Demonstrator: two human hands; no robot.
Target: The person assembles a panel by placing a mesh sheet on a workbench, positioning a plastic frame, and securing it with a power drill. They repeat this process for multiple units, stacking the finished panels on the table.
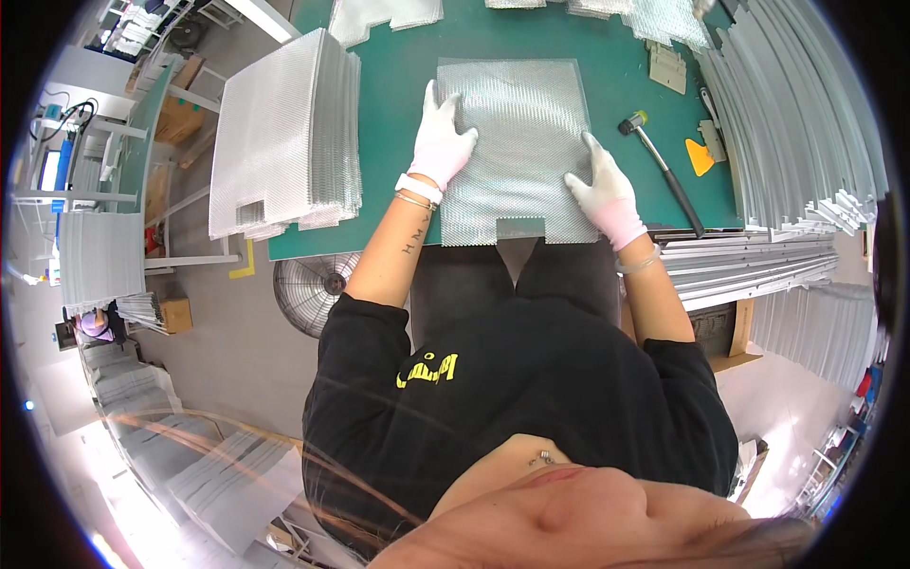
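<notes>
A silvery metal mesh sheet (517, 133) with a notch in its near edge lies flat on the green table mat (398, 85). My left hand (442, 140), in a white glove, rests flat on the sheet's left edge with fingers spread. In the same kind of glove, my right hand (605, 190) presses on the sheet's right near corner. Neither hand grips anything; both lie palm down on the mesh.
A tall stack of mesh sheets (284, 137) stands at the table's left end. A mallet (659, 161), an orange scraper (700, 156) and beige blocks (668, 68) lie to the right. Long metal profiles (796, 123) pile up at the right. A floor fan (318, 284) stands below the table.
</notes>
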